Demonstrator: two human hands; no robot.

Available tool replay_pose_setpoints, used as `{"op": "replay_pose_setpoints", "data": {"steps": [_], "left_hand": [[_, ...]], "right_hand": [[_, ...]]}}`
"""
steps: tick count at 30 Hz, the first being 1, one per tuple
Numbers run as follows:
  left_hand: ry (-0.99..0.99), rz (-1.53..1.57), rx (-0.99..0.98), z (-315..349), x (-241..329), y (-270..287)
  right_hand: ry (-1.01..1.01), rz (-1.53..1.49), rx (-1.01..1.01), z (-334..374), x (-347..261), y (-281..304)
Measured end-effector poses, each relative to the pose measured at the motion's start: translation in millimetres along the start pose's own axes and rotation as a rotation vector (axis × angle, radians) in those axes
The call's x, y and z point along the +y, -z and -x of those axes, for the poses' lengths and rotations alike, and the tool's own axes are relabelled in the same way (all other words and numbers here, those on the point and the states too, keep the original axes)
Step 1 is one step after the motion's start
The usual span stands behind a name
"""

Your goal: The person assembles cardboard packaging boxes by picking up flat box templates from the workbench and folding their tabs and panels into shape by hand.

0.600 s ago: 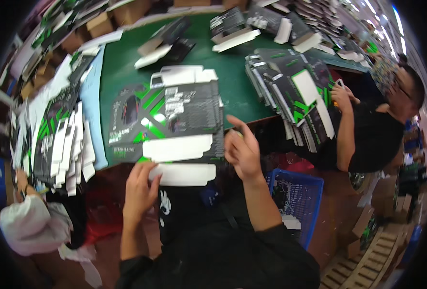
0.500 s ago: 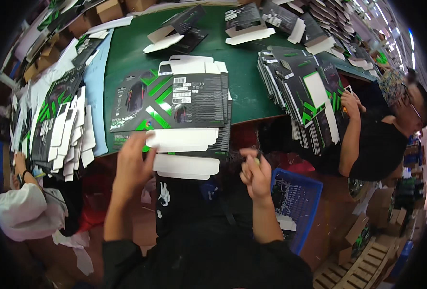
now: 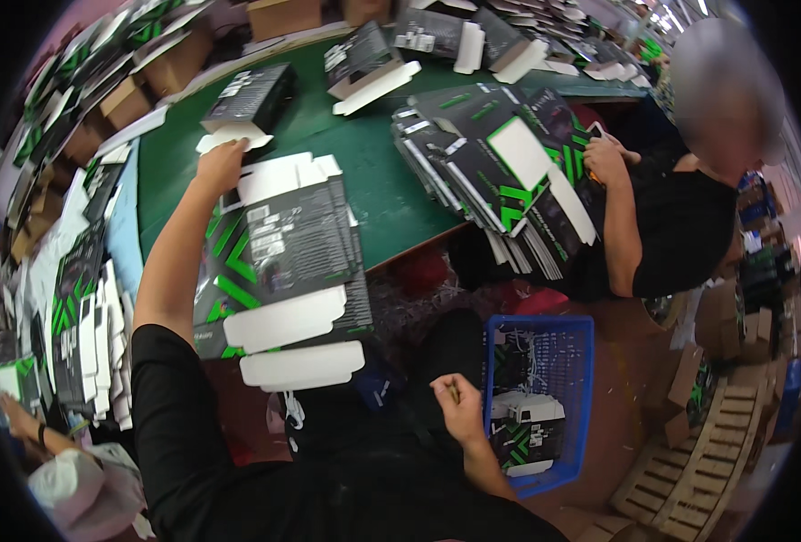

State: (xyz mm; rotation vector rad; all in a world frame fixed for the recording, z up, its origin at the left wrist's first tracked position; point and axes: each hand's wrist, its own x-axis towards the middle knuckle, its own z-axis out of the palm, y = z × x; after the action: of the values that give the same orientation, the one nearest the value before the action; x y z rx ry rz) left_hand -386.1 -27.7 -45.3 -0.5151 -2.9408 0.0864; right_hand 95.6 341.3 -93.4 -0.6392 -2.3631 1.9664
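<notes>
My left hand point(image 3: 223, 166) is stretched far over the green table, its fingers closed on the white flap of a small black carton point(image 3: 258, 95). Below that arm lies a stack of flattened printed cartons point(image 3: 297, 239), black with green stripes, their white flaps point(image 3: 301, 366) sticking out toward me past the table edge. My right hand point(image 3: 459, 408) is low in front of my body, beside a blue basket. Its fingers are curled round a small yellowish-brown thing too small to name.
The blue plastic basket point(image 3: 587, 379) holds printed cartons. Another flat carton stack point(image 3: 473, 172) lies at the right, by a co-worker's hands point(image 3: 608, 158). Black cartons point(image 3: 364, 61) stand along the far side. More flat cartons point(image 3: 102, 334) are at the left, near another person.
My left hand has gone from the near flaps of the stack to the carton at the far left. My right hand has dropped toward the basket. The view has shifted right.
</notes>
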Motion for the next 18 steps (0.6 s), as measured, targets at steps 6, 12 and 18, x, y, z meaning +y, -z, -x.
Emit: {"op": "replay_pose_setpoints", "data": {"steps": [6, 12, 18], "left_hand": [[0.058, 0.155, 0.212, -41.7, 12.7, 1.1], [0.378, 0.045, 0.100, 68.7, 63.4, 74.3], [0.578, 0.107, -0.074, 192.1, 72.7, 64.7]], "right_hand": [[-0.012, -0.127, -0.132, 1.6, -8.0, 6.9], [-0.077, -0.138, -0.268, -14.7, 0.7, 3.7], [0.342, 0.016, -0.363, -38.1, -24.6, -17.4]]}}
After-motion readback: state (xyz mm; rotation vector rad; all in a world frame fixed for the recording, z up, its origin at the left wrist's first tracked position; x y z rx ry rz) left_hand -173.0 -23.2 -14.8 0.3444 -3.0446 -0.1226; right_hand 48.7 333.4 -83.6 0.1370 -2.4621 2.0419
